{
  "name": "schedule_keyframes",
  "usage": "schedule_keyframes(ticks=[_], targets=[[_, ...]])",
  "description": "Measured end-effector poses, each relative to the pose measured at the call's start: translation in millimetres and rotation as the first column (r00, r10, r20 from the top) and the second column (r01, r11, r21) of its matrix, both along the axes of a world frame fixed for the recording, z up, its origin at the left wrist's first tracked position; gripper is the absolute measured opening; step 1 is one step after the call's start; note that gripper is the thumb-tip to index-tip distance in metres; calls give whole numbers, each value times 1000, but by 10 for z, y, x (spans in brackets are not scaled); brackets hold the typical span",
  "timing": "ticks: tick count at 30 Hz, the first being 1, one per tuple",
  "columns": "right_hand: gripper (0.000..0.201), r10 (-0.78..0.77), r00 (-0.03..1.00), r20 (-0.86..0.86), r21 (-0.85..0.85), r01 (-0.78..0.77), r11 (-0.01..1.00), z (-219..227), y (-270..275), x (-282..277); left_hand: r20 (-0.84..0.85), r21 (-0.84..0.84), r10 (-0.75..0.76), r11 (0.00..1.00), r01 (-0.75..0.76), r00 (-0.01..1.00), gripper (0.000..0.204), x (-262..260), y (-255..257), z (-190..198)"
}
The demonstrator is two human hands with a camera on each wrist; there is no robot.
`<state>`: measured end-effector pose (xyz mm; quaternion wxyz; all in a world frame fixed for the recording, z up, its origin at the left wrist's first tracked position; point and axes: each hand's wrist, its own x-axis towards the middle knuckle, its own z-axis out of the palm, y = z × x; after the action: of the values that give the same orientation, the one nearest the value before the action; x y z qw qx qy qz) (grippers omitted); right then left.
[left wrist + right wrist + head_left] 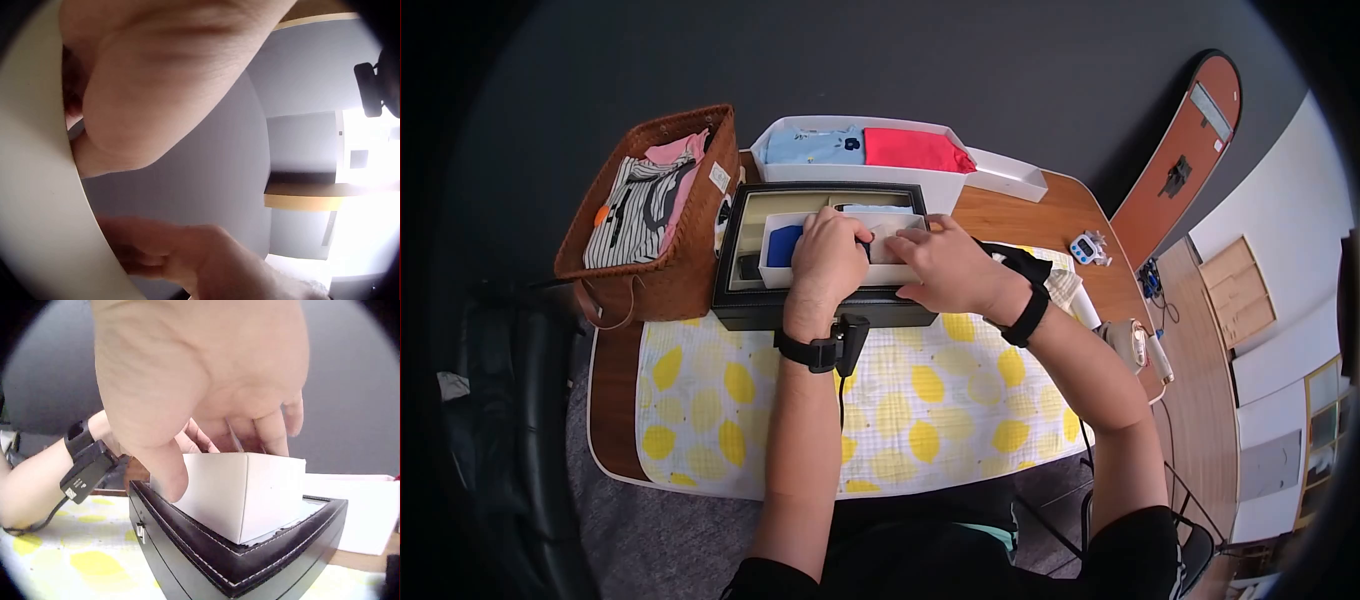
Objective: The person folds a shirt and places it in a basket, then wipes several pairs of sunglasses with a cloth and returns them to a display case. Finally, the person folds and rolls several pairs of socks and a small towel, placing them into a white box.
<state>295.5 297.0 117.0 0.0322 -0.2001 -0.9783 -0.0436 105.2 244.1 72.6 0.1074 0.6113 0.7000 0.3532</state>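
Note:
A narrow white box (pixel 776 276) sits on top of a black case (pixel 825 316) with a window lid. Blue folded cloth (pixel 783 246) fills the box's left end, and a pale folded cloth (pixel 887 244) lies toward its right. My left hand (pixel 830 255) reaches down into the middle of the box beside a dark piece; its fingertips are hidden, so I cannot tell whether they pinch it. Over the right end, my right hand (pixel 953 265) has its fingers extended onto the pale cloth. Its thumb (pixel 169 472) lies along the box's outer wall in the right wrist view.
A brown woven basket (pixel 690 240) of folded clothes stands left. Behind the case is a larger white box (pixel 945 190) with light blue and red cloth. A blue-faced timer (pixel 1086 250) is at the right. A lemon-print cloth (pixel 920 440) covers the table's front.

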Motion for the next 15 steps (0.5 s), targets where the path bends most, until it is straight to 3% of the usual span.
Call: schedule_keyframes(ticks=[2, 4, 8, 11, 13, 15], targets=[[56, 32, 999, 14, 55, -32, 998, 2, -53, -64, -25, 32, 6, 999, -5, 1000, 20, 3, 9, -28], [62, -78, 993, 85, 21, 76, 997, 10, -157, -122, -16, 46, 4, 999, -3, 1000, 19, 14, 12, -42], [63, -56, 997, 57, 108, 50, 993, -94, -191, -88, 14, 39, 2, 999, -3, 1000, 15, 14, 2, -6], [57, 16, 997, -71, 42, -13, 999, -50, -100, -20, 11, 17, -5, 1000, 4, 1000, 14, 11, 14, 3], [48, 15, 994, -105, 201, 7, 980, -8, -91, 7, 18, 23, -4, 1000, 4, 1000, 13, 1, 37, -17], [45, 3, 992, -123, 189, 21, 982, -36, -160, 16, 31, 31, 3, 999, -4, 1000, 13, -5, 46, -37]])
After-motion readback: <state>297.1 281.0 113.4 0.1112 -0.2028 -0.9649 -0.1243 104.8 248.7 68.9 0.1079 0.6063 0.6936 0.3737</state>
